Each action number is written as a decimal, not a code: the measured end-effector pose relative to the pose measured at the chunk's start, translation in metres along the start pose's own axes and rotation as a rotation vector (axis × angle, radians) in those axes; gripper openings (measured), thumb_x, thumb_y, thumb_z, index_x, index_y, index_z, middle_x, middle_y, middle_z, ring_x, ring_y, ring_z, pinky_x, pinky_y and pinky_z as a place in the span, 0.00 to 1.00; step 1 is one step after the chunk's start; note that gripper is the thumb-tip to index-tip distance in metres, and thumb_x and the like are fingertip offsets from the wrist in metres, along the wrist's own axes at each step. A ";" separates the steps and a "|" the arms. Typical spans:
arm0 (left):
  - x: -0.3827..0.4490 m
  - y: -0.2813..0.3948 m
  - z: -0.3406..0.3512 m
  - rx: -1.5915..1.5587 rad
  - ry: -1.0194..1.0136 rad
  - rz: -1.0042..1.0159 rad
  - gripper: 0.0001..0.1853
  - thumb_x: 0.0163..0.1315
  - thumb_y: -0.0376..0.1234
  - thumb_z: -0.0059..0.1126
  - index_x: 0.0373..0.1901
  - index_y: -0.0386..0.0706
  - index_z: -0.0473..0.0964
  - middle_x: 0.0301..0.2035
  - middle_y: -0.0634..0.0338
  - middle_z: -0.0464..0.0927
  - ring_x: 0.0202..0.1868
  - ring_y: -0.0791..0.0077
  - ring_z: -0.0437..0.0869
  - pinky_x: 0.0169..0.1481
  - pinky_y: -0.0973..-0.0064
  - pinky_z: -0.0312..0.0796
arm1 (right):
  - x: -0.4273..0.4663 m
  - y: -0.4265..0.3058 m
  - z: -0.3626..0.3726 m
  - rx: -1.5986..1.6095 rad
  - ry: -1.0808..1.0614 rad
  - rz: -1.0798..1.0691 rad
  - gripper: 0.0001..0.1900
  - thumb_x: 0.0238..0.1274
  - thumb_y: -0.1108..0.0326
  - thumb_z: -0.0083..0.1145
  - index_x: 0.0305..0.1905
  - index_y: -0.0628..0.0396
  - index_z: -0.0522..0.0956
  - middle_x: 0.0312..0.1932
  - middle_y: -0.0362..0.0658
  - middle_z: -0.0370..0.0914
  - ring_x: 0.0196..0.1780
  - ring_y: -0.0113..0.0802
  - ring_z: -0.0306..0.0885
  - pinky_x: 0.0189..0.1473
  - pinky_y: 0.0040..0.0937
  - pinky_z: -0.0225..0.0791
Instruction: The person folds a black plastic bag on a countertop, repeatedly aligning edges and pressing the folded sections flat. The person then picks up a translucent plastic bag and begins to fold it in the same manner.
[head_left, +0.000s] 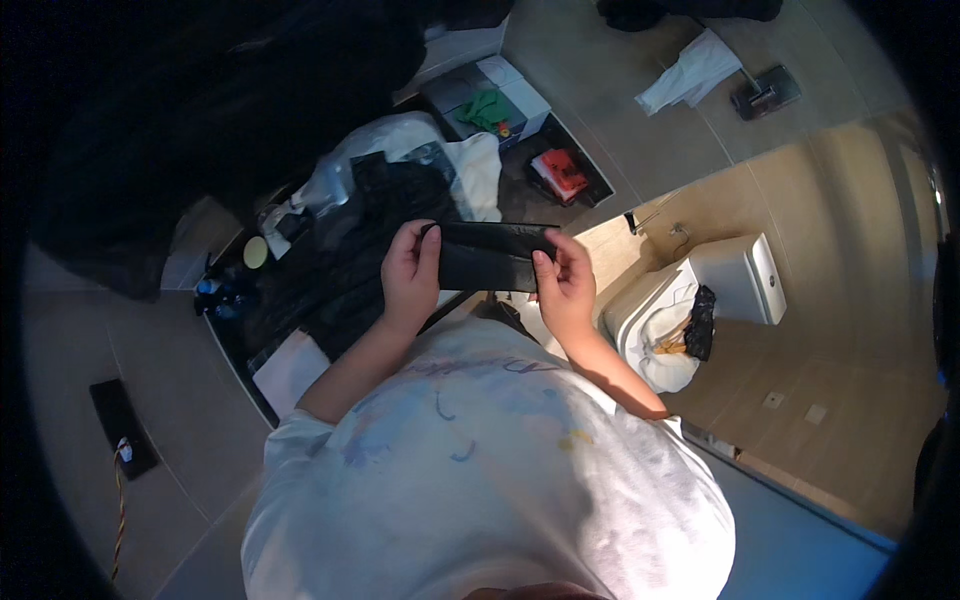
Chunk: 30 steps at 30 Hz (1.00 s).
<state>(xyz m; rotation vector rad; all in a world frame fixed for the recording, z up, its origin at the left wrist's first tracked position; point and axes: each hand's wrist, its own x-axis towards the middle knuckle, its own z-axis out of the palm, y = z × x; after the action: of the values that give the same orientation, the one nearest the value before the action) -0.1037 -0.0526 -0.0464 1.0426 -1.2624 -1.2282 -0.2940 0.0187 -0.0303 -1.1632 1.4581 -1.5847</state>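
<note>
A flat, black, folded rectangular item (487, 259) is stretched between my two hands in front of my chest; whether it is fabric, plastic or leather I cannot tell. My left hand (412, 274) pinches its left end between thumb and fingers. At the right end, my right hand (562, 281) grips it with the thumb on the near face. Beneath and beyond it lies a heap of dark cloth (405, 202) on a dark counter. A clear plastic bag (330, 180) and a white cloth (478, 169) rest against that heap.
Boxes (525, 94) with a green cloth (486, 110) stand at the counter's back, near a red packet (562, 172). A pale flat item (292, 371) lies at the near left. To the right is a white toilet (735, 277) with white cloth and black plastic on it.
</note>
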 end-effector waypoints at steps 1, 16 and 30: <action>0.011 -0.009 0.015 0.069 -0.004 0.023 0.09 0.74 0.34 0.52 0.45 0.39 0.76 0.32 0.66 0.76 0.35 0.82 0.74 0.42 0.82 0.69 | 0.012 0.003 -0.015 -0.020 -0.043 0.078 0.10 0.71 0.71 0.57 0.53 0.57 0.80 0.32 0.37 0.78 0.26 0.17 0.70 0.23 0.17 0.67; 0.149 -0.154 0.207 0.298 -0.175 -0.543 0.21 0.71 0.36 0.54 0.61 0.39 0.65 0.36 0.50 0.83 0.35 0.60 0.87 0.38 0.67 0.78 | 0.155 0.202 -0.155 0.169 0.248 0.562 0.14 0.74 0.69 0.52 0.59 0.58 0.78 0.37 0.38 0.79 0.26 0.20 0.68 0.26 0.19 0.66; 0.149 -0.259 0.260 0.647 -0.510 -0.136 0.25 0.64 0.31 0.54 0.64 0.38 0.70 0.71 0.41 0.55 0.65 0.45 0.71 0.64 0.60 0.70 | 0.193 0.349 -0.146 -0.192 0.096 0.487 0.24 0.71 0.72 0.53 0.70 0.61 0.66 0.48 0.48 0.79 0.40 0.32 0.80 0.34 0.26 0.73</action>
<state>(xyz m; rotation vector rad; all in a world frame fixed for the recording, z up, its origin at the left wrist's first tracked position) -0.3935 -0.2025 -0.2706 1.3295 -2.1037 -1.2613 -0.5308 -0.1519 -0.3386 -0.7565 1.8212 -1.1947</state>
